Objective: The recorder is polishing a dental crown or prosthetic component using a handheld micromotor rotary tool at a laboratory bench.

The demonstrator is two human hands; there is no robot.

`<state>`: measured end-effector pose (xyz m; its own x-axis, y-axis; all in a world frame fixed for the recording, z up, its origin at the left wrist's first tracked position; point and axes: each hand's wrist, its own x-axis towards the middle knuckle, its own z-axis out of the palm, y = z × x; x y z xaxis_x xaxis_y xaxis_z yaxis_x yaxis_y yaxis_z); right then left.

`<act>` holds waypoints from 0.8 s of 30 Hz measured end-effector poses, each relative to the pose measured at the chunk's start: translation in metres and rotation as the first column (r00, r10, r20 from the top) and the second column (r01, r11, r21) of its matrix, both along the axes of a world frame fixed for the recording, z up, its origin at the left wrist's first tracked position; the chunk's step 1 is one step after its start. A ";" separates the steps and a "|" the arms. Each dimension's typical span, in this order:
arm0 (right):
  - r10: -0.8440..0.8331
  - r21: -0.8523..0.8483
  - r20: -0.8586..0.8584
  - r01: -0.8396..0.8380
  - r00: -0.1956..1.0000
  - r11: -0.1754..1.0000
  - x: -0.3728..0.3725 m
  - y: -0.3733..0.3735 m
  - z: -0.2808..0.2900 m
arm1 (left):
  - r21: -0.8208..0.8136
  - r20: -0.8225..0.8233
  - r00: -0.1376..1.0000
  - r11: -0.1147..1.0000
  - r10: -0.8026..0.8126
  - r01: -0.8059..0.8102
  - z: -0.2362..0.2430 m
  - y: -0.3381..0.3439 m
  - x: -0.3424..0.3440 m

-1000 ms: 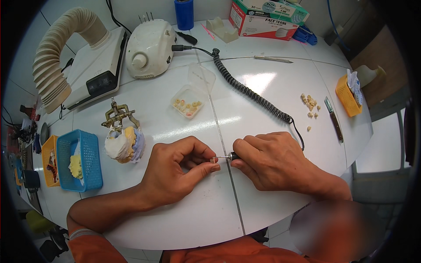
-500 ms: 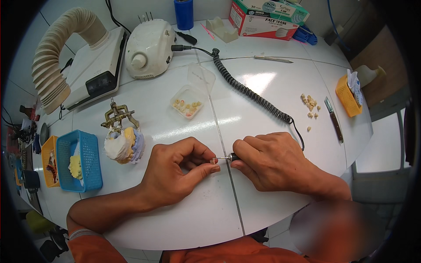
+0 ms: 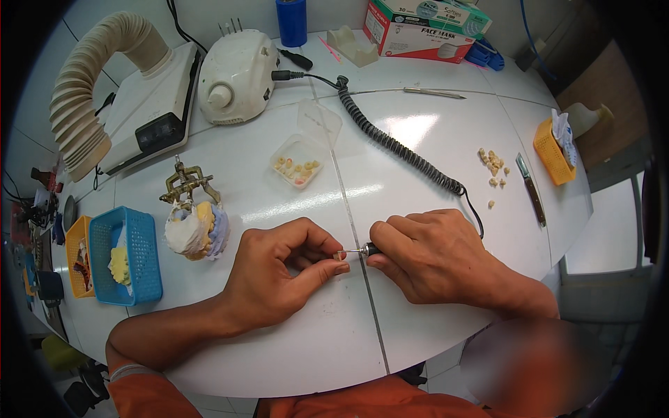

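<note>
At the far left, a ribbed cream hose (image 3: 80,76), arched above a flat white machine with a dark panel (image 3: 167,87). Nearer on the left, a blue open-mesh plastic basket (image 3: 145,261) with a pale yellow lump (image 3: 120,263) inside, and just to its left, a yellow-orange plastic basket (image 3: 78,227). Along the far side, an upright blue cylinder (image 3: 291,25); right of it, a cream notched holder (image 3: 352,49), then a red, white and green cardboard box (image 3: 418,36). Nearer than the box, a slim pointed metal tool (image 3: 433,93), lying flat. On the right, a brown-handled knife with a metal blade (image 3: 533,196), tip pointing far; farther right, an orange mesh basket (image 3: 550,155) with white-and-blue material (image 3: 563,136) inside.
</note>
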<state>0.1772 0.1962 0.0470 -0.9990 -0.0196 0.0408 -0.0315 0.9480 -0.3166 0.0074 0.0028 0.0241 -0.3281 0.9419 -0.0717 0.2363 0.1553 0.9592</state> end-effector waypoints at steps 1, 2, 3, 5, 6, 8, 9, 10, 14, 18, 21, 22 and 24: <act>-0.005 -0.001 0.003 0.005 1.000 1.000 0.000 0.000 0.000 | 0.001 0.004 1.000 1.000 0.001 -0.001 0.000 0.000 0.000; -0.005 -0.001 0.003 0.005 1.000 1.000 0.000 0.000 0.000 | 0.001 0.004 1.000 1.000 0.001 -0.001 -0.001 0.000 0.000; -0.001 -0.004 0.011 0.001 1.000 1.000 0.000 0.000 0.001 | 0.002 0.002 1.000 1.000 0.000 0.000 -0.001 0.000 0.000; 0.003 -0.008 0.018 -0.003 1.000 1.000 0.000 0.000 0.002 | 0.002 -0.001 1.000 1.000 0.000 0.000 -0.002 0.000 0.000; 0.001 -0.006 0.018 -0.001 1.000 1.000 0.000 0.000 0.002 | 0.008 0.000 1.000 1.000 0.001 -0.001 -0.002 0.000 0.000; -0.002 -0.005 0.018 0.002 1.000 1.000 0.000 0.001 0.002 | 0.013 0.001 1.000 1.000 0.002 -0.002 -0.001 0.000 0.000; 0.004 -0.010 0.019 -0.004 1.000 1.000 0.000 0.001 0.002 | 0.006 -0.003 1.000 1.000 0.001 -0.001 0.000 0.000 -0.001; 0.011 -0.014 0.019 -0.010 1.000 1.000 0.000 0.001 0.002 | -0.001 -0.007 1.000 1.000 0.000 0.000 0.000 0.000 -0.001; -0.002 -0.005 0.021 0.002 1.000 1.000 0.000 0.001 0.001 | 0.008 -0.002 1.000 1.000 0.006 -0.006 -0.002 0.000 0.000; 0.009 0.002 0.011 -0.009 1.000 1.000 0.000 0.001 0.001 | 0.008 -0.002 1.000 1.000 0.010 -0.010 -0.001 -0.001 0.000; 0.010 0.005 0.007 -0.010 1.000 1.000 0.000 0.001 0.001 | 0.008 0.001 1.000 1.000 0.008 -0.008 -0.001 0.000 0.000; 0.018 0.006 0.006 -0.018 1.000 1.000 0.000 0.001 0.001 | 0.003 -0.002 1.000 1.000 0.003 -0.003 -0.001 0.000 0.000; 0.010 0.004 0.008 -0.010 1.000 1.000 0.000 0.001 0.001 | 0.004 -0.002 1.000 1.000 0.007 -0.007 -0.001 0.000 0.000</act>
<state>0.1773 0.1972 0.0479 -0.9990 -0.0300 0.0323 -0.0386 0.9490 -0.3129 0.0075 0.0026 0.0227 -0.3344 0.9400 -0.0671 0.2375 0.1529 0.9593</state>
